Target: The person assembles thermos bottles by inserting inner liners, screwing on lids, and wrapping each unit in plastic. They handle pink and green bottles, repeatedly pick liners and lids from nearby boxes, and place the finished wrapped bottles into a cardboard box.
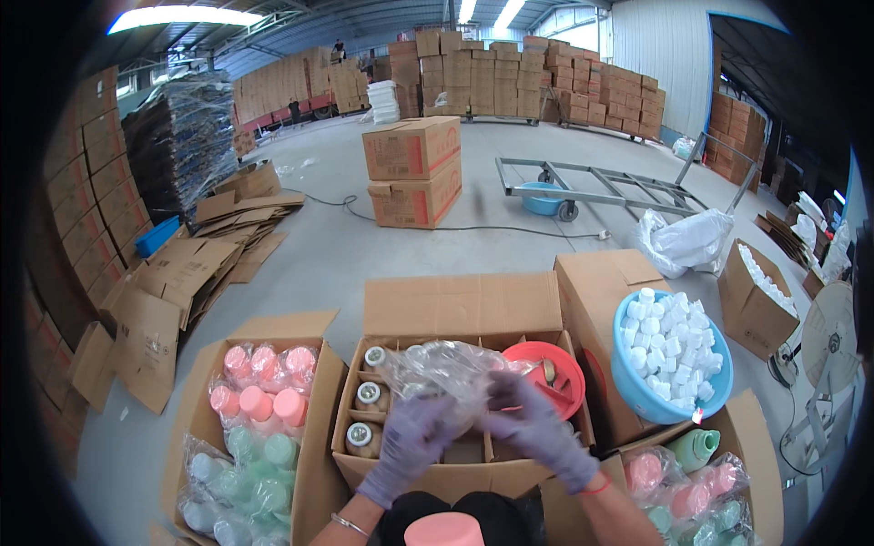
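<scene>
Over a divided carton (pixel 350 400), a crumpled clear plastic bag (pixel 437 369) is spread between my two gloved hands. My left hand (pixel 414 446) closes on the bag's near side. At its right edge, my right hand (pixel 542 437) has its fingers bent around the film; the fingertips are partly hidden. Jars with pale lids (pixel 368 393) stand in the carton's left compartments. A red basin (pixel 574 378) with a small round item in it rests over the carton's right part. Below my hands, close to my lap, is a pink cap (pixel 444 530).
Left, an open carton holds bagged pink-capped (pixel 258 400) and green bottles (pixel 273 496). Right, a blue basin (pixel 622 382) of white caps sits on a carton; another open carton (pixel 760 464) holds bagged bottles. Ahead are two stacked boxes (pixel 401 200), a metal cart (pixel 601 182) and a floor cable.
</scene>
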A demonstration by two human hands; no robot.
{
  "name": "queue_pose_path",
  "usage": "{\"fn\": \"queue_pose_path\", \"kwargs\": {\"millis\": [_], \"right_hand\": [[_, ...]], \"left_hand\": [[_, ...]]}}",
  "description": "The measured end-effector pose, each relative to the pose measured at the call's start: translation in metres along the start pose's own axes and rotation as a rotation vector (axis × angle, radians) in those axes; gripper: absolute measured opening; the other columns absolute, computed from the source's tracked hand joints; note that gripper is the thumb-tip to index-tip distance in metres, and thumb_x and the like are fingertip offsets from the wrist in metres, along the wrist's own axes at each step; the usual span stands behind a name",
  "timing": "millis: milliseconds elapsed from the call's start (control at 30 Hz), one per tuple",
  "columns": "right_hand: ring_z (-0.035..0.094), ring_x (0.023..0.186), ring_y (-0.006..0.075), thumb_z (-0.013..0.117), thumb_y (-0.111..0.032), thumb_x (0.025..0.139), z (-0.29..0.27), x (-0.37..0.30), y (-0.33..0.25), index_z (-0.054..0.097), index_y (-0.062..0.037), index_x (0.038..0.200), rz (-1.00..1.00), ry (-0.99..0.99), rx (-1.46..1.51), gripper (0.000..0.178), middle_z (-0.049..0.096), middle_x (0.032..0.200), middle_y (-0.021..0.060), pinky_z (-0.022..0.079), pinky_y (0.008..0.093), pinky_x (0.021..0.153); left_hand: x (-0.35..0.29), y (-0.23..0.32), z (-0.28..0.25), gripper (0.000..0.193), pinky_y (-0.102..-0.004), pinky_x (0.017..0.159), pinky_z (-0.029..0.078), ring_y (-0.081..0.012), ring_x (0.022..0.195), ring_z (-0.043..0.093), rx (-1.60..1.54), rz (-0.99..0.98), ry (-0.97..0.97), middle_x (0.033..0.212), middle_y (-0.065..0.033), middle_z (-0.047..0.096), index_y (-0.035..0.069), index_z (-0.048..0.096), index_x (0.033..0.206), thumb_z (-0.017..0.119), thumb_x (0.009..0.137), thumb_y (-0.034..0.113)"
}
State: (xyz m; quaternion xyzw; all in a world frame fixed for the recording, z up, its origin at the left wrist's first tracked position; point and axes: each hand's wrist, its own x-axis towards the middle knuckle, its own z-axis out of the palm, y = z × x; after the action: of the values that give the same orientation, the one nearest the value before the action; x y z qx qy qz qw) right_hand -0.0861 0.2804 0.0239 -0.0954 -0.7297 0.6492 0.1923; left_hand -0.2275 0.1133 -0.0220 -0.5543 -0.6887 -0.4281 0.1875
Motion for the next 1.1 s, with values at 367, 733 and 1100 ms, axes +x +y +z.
{"fn": "queue_pose_path", "kwargs": {"millis": [367,733,1100], "right_hand": [[0.056,0.075,0.0059,0.061,-0.014,0.095,0.019,-0.061,0.039,0.06,-0.0055,0.102,0.177,0.099,0.72,0.011,0.062,0.087,-0.0017,0.047,0.0236,0.067],[0.062,0.097,0.0243,0.07,-0.012,0.086,-0.004,-0.238,-0.004,0.068,-0.0086,0.096,-0.158,-0.202,0.058,0.011,0.065,0.095,0.0042,0.031,0.0548,0.116],[0.063,0.097,0.0258,0.07,-0.022,0.087,-0.041,-0.32,-0.028,0.067,-0.0023,0.104,0.221,-0.33,-0.401,0.027,0.067,0.101,0.0096,0.048,0.0433,0.099]], "left_hand": [[-0.066,0.015,-0.01,0.052,-0.0347,0.091,0.05,-0.0218,0.108,0.062,-0.628,-1.456,-0.132,0.123,-0.0132,0.064,0.001,0.053,0.136,0.047,0.104,0.042],[-0.211,0.2,-0.103,0.057,-0.0439,0.117,0.027,-0.0348,0.138,0.041,-0.14,-0.565,-0.307,0.148,-0.0203,0.043,-0.001,0.036,0.149,0.049,0.101,0.025],[-0.225,0.258,-0.12,0.057,-0.0489,0.114,0.033,-0.0351,0.135,0.046,-0.535,-0.439,-0.759,0.143,-0.0195,0.05,0.002,0.044,0.146,0.057,0.097,0.029]]}}
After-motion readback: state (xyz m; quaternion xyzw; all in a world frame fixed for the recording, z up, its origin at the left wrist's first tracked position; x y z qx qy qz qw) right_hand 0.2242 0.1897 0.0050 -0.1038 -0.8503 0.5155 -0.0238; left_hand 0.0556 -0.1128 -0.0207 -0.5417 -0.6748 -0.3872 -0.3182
